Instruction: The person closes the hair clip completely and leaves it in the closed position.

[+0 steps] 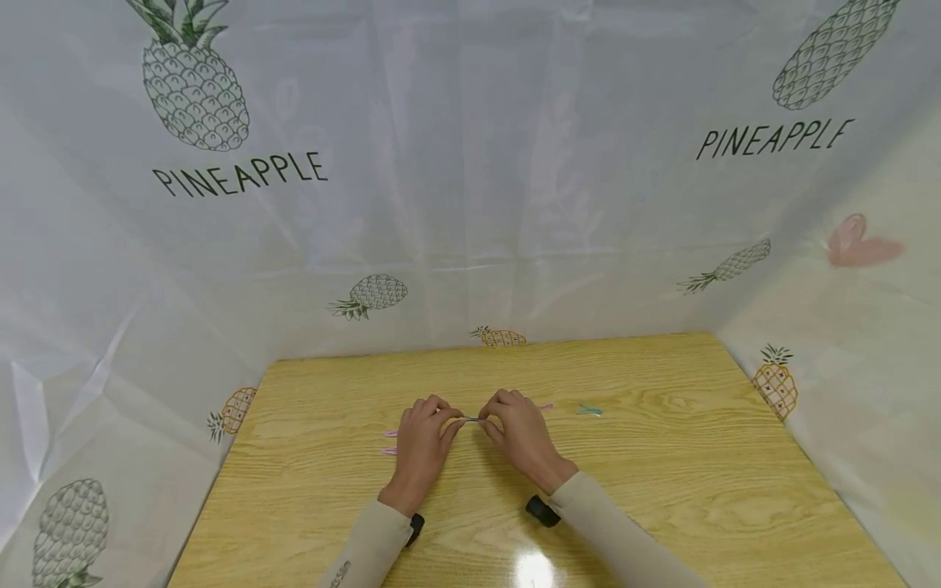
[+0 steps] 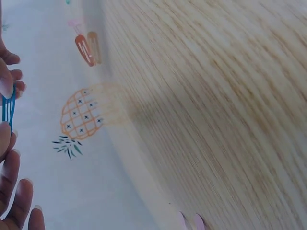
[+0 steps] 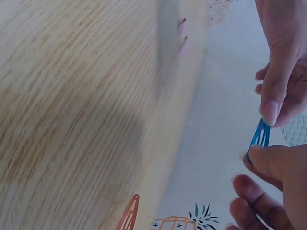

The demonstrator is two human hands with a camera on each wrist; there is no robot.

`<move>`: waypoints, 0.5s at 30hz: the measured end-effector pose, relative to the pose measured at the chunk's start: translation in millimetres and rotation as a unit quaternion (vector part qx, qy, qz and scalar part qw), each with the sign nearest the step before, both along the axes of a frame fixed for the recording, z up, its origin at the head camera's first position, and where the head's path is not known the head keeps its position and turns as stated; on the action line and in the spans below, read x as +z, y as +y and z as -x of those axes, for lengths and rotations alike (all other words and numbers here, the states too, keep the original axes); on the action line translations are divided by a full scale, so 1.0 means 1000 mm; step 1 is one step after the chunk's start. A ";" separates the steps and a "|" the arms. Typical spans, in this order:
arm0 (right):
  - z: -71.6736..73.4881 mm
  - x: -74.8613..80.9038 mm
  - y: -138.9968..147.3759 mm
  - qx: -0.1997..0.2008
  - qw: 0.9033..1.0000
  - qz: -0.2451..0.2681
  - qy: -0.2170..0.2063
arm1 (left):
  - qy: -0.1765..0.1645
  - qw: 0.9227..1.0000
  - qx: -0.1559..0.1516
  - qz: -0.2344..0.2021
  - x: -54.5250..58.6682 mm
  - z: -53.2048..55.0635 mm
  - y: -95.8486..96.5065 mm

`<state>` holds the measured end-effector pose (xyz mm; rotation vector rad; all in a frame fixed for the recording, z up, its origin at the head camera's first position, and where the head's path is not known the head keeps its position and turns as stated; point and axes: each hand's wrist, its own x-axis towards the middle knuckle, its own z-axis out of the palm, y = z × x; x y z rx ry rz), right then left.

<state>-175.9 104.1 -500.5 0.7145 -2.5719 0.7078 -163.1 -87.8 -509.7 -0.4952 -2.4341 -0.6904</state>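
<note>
A blue snap hair clip (image 3: 260,135) with slots along its length is held between the two hands above the table. My left hand (image 1: 422,441) pinches one end between thumb and fingertip. At the other end my right hand (image 1: 520,434) grips it the same way, its other fingers spread loosely in the right wrist view. Two pink hair clips (image 1: 390,451) lie on the table just left of the left hand. Beyond the right hand are an orange-red hair clip (image 2: 84,50), a pink clip (image 1: 547,406) and teal clips (image 1: 590,410).
The wood-grain table (image 1: 662,490) meets a pale sheet (image 1: 470,204) printed with pineapples at the back and sides. Black wrist devices (image 1: 542,511) sit at both cuffs. A bright light reflection shows at the front.
</note>
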 end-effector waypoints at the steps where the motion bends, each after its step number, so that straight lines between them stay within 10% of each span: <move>1: 0.000 0.000 0.000 0.005 1.000 -0.001 0.003 | 0.006 1.000 -0.002 -0.003 0.000 0.000 0.000; 15: -0.003 0.008 0.006 0.073 0.997 -0.009 -0.009 | 0.033 0.998 -0.047 0.006 0.002 -0.003 -0.012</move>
